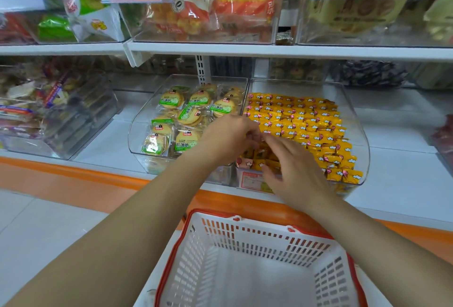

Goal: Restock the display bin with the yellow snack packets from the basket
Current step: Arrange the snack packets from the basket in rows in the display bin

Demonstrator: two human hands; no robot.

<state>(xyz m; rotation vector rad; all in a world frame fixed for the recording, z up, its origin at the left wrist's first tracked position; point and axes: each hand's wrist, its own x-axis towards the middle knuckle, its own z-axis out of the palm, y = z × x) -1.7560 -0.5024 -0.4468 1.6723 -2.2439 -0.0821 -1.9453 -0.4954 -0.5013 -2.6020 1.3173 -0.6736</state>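
Beneath left hand (228, 136) — grip unclear — and straight-fingered right hand (295, 168) lie yellow packets (306, 120).

Left hand (228, 135) (seemingly pinching) and right hand (294, 166) over yellow packets (306, 122).

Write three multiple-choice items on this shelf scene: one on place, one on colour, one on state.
1. The display bin of yellow snack packets stands where from the green-labelled biscuits? A left B right C above
2. The basket rim is: A red B blue C black
3. The basket's visible inside: A heaped with packets B lidded C no packets in sight
Key: 1 B, yellow lies at the right, side by side; 2 A, a red edge tops white mesh; 3 C, its bare white floor shows.
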